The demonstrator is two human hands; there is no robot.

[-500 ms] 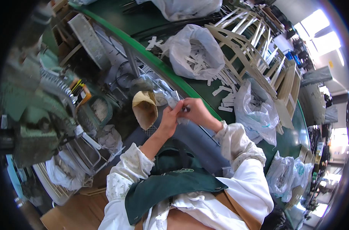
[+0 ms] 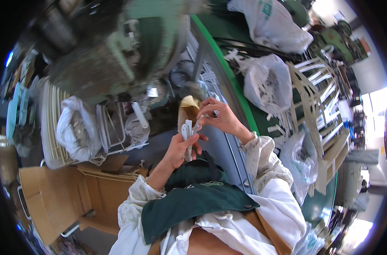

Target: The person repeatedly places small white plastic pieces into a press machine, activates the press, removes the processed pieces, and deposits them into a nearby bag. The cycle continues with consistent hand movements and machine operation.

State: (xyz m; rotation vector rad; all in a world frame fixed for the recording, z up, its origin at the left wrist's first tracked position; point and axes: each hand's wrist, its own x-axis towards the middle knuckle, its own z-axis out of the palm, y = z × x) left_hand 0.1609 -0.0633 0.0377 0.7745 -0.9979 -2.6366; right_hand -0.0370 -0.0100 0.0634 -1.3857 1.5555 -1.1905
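Note:
My left hand is closed round a few flat white strips with rounded ends, which stand up from between thumb and fingers. Close above it, my right hand pinches another small pale strip with thumb and fingertips. Part of that piece is hidden by the fingers. Just beyond both hands is a tan paper-like pouch, open at the top. On the green-edged table to the right, a white plastic bag stands open with similar white pieces inside.
Loose white pieces and a second bag lie near the table edge, beside stacked slatted frames. A green machine rises ahead on the left. At lower left are an open cardboard box and a rack holding a white bag.
The view has turned left, bringing the cardboard box into sight. My hands, pressed together before, are now slightly apart, and white strips show upright in my left hand.

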